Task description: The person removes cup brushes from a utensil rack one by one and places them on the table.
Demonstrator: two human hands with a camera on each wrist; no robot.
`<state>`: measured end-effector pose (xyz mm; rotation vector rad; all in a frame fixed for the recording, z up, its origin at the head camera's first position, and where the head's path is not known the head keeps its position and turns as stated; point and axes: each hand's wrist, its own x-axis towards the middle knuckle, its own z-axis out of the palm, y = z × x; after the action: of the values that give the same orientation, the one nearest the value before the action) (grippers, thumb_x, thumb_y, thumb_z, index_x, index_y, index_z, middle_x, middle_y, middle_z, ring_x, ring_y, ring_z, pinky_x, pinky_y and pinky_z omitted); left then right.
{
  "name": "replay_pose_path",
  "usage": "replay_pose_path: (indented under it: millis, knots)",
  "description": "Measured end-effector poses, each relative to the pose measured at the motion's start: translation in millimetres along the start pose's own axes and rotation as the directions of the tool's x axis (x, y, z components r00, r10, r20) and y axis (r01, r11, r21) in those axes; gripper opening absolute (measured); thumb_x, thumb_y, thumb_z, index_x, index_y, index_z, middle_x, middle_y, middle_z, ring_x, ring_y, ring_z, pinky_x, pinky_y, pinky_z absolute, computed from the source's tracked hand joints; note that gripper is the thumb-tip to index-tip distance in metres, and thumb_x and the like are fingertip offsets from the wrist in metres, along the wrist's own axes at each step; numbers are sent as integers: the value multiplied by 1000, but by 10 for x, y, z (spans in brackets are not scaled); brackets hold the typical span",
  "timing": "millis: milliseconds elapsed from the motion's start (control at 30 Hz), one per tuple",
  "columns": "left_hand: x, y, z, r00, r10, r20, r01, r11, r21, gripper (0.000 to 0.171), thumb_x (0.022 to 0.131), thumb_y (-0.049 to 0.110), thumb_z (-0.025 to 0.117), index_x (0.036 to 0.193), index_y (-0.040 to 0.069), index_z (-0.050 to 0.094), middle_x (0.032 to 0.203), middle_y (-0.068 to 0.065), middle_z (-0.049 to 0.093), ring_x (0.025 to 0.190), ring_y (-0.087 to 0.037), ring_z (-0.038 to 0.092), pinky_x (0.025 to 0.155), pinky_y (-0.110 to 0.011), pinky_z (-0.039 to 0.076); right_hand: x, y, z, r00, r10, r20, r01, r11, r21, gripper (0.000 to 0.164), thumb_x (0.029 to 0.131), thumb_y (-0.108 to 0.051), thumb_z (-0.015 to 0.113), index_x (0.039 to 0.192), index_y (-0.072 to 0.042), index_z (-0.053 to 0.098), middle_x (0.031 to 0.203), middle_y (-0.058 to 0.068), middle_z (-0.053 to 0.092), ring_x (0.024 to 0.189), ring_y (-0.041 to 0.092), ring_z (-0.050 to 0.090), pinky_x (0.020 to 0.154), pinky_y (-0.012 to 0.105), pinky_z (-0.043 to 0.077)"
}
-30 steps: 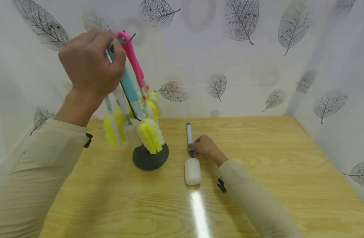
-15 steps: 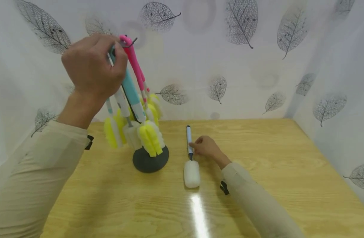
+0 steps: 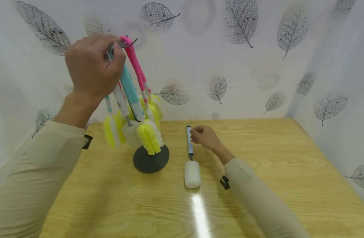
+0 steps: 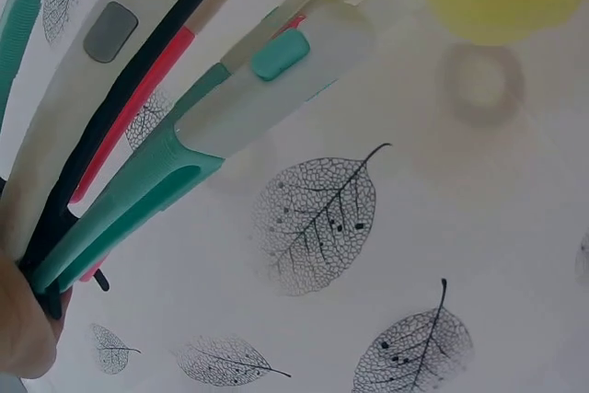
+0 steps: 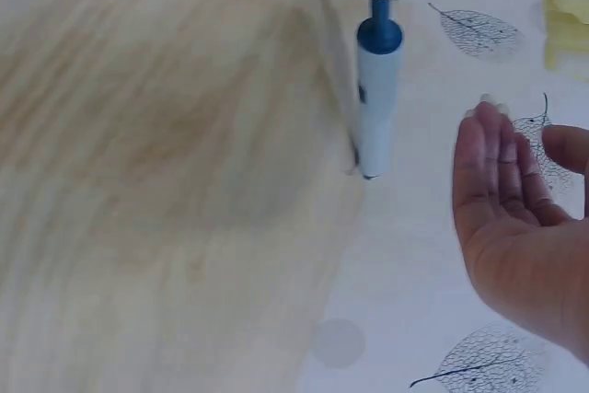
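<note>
My left hand (image 3: pixel 92 66) grips the top of a dark brush stand (image 3: pixel 151 162), by its hooks, with its round base on the table. Bottle brushes hang around it: a teal-handled brush (image 3: pixel 129 86), a pink-handled one (image 3: pixel 135 64) and others with yellow or white sponge heads. The left wrist view shows a teal-and-white handle (image 4: pixel 138 186) close to the hand's edge. A bottle brush with a white sponge head (image 3: pixel 192 174) and pale blue handle (image 5: pixel 377 98) lies on the table. Beside its handle my right hand (image 3: pixel 206 137) hovers, fingers loosely bent and apart from it in the right wrist view.
The wooden table (image 3: pixel 274 158) reaches back to a white curtain (image 3: pixel 194 66) printed with dark leaves, which also runs along the right side. A bright light streak lies on the tabletop in front of the white sponge.
My right hand has let go of the handle of the lying brush and moved up toward its far end. The brush stays where it lay. My left hand keeps its grip, the stand barely shifting.
</note>
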<state>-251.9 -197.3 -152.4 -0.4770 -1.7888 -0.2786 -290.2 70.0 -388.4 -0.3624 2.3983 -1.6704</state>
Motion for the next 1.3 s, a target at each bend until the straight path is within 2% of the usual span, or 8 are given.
replay_pose_path:
  millis: [133, 333, 600, 667, 867, 1067, 1200, 1300]
  knots:
    - [2, -29, 9, 999, -12, 31, 13, 999, -44, 38, 81, 26, 39, 90, 5, 71, 81, -9, 67, 57, -26, 53, 52, -40, 35, 51, -181, 11, 992, -122, 32, 118, 989, 90, 29, 91, -23, 48, 105, 1, 56, 95, 21, 58, 84, 26, 61, 73, 30, 48]
    - [10, -96, -41, 997, 53, 64, -47, 994, -99, 37, 81, 18, 39, 91, 2, 70, 86, -12, 67, 55, -25, 53, 48, -31, 27, -10, -862, 60, 956, -290, 35, 285, 952, 108, 26, 91, -17, 47, 106, 4, 55, 94, 22, 59, 81, 25, 60, 74, 35, 48]
    - [29, -83, -108, 990, 1, 142, 1, 1000, -15, 38, 80, 20, 37, 90, 5, 71, 85, -9, 67, 55, -26, 55, 47, -29, 25, 152, -1514, 272, 853, -523, 5, 521, 850, -74, 31, 88, -28, 52, 111, -7, 59, 97, 0, 62, 83, 8, 59, 74, 23, 45]
    - [44, -46, -123, 983, -10, 181, 1, 999, 50, 39, 81, 22, 36, 88, 3, 70, 83, -11, 67, 60, -29, 57, 48, -34, 30, 202, -1596, 330, 836, -548, -12, 543, 832, -115, 34, 86, -32, 54, 112, -10, 59, 100, -4, 61, 84, 4, 57, 75, 20, 44]
    - [102, 48, -152, 969, -2, 246, -42, 984, 173, 45, 84, 31, 34, 75, 0, 66, 72, -14, 64, 56, -32, 51, 50, -41, 37, 278, -1723, 450, 843, -533, -71, 532, 846, -35, 36, 83, -30, 59, 112, -10, 58, 101, -5, 61, 87, 4, 58, 77, 19, 43]
    - [139, 129, -143, 961, -22, 275, -41, 974, 224, 55, 86, 45, 34, 64, 2, 61, 57, -11, 55, 46, -26, 43, 42, -34, 23, 240, -1779, 502, 840, -529, -119, 532, 847, -3, 30, 82, -21, 62, 107, -4, 61, 97, 1, 64, 84, 8, 59, 76, 19, 44]
    - [130, 147, -119, 965, -31, 262, -33, 970, 240, 60, 87, 48, 33, 73, 0, 66, 62, -13, 59, 47, -27, 45, 43, -33, 23, 107, -1867, 533, 814, -561, -154, 567, 824, -3, 28, 81, -11, 62, 105, 3, 60, 97, 10, 64, 84, 15, 61, 76, 21, 45]
    - [120, 141, -108, 970, -27, 243, -35, 968, 248, 59, 88, 46, 34, 83, -1, 69, 65, -14, 61, 47, -28, 46, 43, -33, 24, 57, -1889, 571, 770, -611, -185, 617, 786, -27, 27, 80, -8, 62, 103, 6, 60, 94, 14, 63, 82, 19, 61, 75, 23, 46]
